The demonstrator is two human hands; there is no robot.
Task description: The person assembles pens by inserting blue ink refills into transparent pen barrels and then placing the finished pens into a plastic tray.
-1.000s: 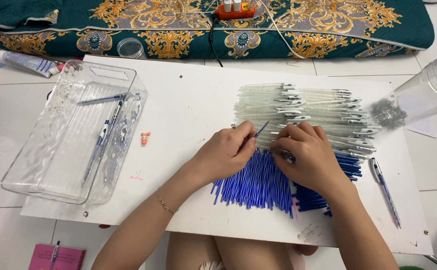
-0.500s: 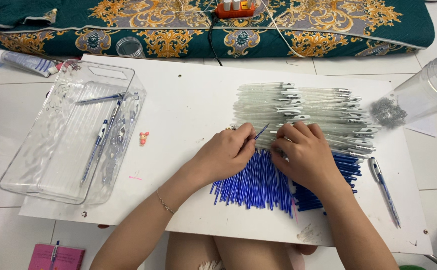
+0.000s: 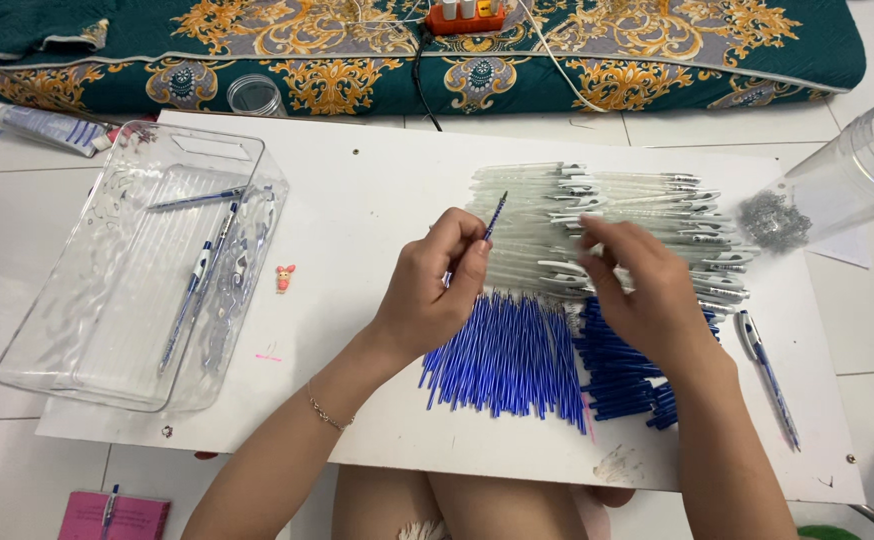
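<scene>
Left hand (image 3: 435, 290) pinches a blue refill (image 3: 495, 216); right hand (image 3: 642, 290) rests on clear pen barrels (image 3: 597, 200).

Your left hand (image 3: 435, 290) is raised with fingers pinched together, wrist bent. Your right hand (image 3: 642, 285) lies palm down to its right, fingers curled, both forearms reaching from near.

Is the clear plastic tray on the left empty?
No, the clear tray has a few finished pens lying in it, while the left hand holds a blue refill beside the right hand.
</scene>
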